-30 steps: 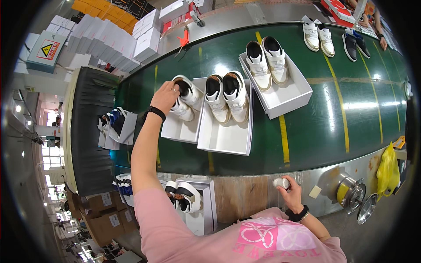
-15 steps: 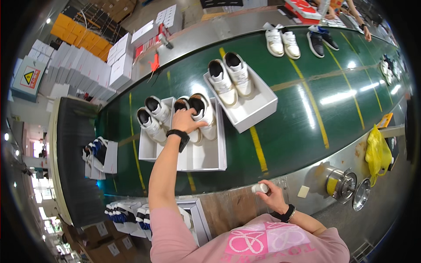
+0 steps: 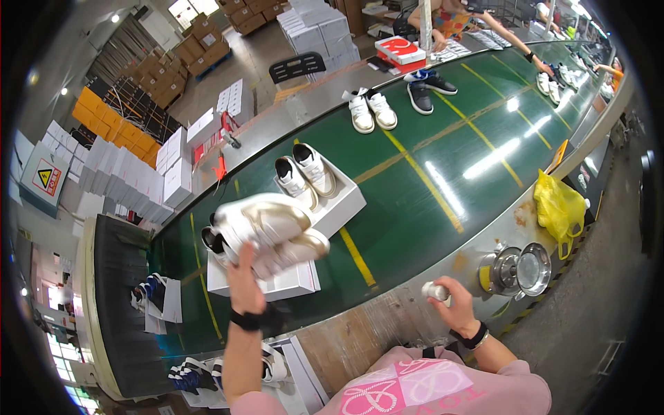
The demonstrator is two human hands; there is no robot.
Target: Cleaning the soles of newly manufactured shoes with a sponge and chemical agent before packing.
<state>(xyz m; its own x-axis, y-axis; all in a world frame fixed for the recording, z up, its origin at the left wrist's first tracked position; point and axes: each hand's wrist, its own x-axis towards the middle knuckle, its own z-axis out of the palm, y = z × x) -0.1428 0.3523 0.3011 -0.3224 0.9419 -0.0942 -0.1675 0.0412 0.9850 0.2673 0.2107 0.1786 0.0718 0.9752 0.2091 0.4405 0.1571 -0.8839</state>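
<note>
My left hand (image 3: 243, 280) holds a pair of white and gold sneakers (image 3: 271, 230), lifted above an open white shoe box (image 3: 290, 282) on the green conveyor belt (image 3: 429, 173). My right hand (image 3: 456, 304) rests near the belt's front edge, closed on a small white round object (image 3: 434, 291). A second white box (image 3: 339, 207) holding another white sneaker pair (image 3: 304, 171) lies just behind on the belt.
Further along the belt lie a loose white pair (image 3: 371, 111) and a dark pair (image 3: 429, 88). A yellow plastic bag (image 3: 557, 205) and metal tins (image 3: 519, 268) sit at the right. Other people's arms (image 3: 512, 34) reach in at the far end. Boxed shoes (image 3: 200, 373) stand below left.
My left hand has lifted the sneaker pair out of the box and up toward me. The view has swung, so the belt sits further right. My right hand keeps its small object.
</note>
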